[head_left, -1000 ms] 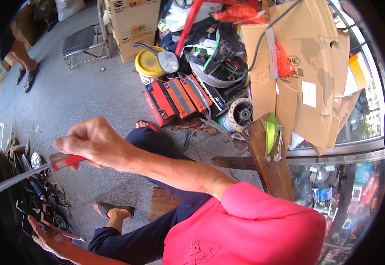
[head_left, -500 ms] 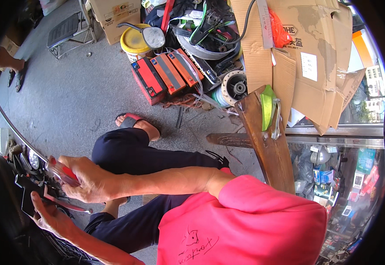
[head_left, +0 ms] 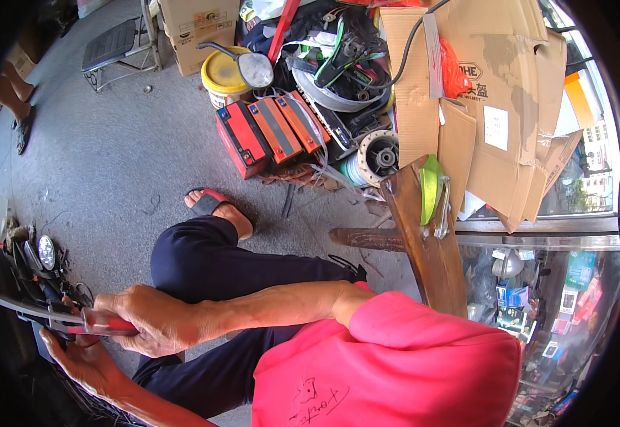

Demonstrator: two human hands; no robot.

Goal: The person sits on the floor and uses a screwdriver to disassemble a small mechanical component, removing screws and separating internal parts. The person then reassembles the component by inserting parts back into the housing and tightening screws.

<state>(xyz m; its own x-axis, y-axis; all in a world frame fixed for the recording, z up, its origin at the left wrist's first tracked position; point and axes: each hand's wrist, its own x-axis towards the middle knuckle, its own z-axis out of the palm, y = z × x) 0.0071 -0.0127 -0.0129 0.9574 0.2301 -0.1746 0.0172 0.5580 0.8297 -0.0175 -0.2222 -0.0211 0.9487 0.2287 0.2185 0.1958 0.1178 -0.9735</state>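
My right hand (head_left: 157, 320) is closed around the clear red handle of a long-shafted screwdriver (head_left: 114, 322). Its grey shaft reaches left over dark motorbike parts (head_left: 29, 274) and looks curved near the picture's rim. Just below the tool, my left hand (head_left: 89, 363) lies beside the dark parts, with one finger stretched out. Its other fingers are partly hidden behind the screwdriver and parts, so any contact there is unclear. A round headlamp-like part (head_left: 46, 252) sits above both hands.
Red and orange batteries (head_left: 242, 139) stand ahead beside a yellow-lidded bucket (head_left: 226, 75) and a wheel hub (head_left: 377, 156). A wooden bench (head_left: 424, 235) is at the right, near flattened cardboard (head_left: 502, 92) and a glass display case (head_left: 544, 313). Another person's legs (head_left: 12, 99) show at far left.
My right hand has moved down and turned the screwdriver, so its shaft lies flatter across the dark parts. My left hand has shifted slightly down. The other person's legs have moved.
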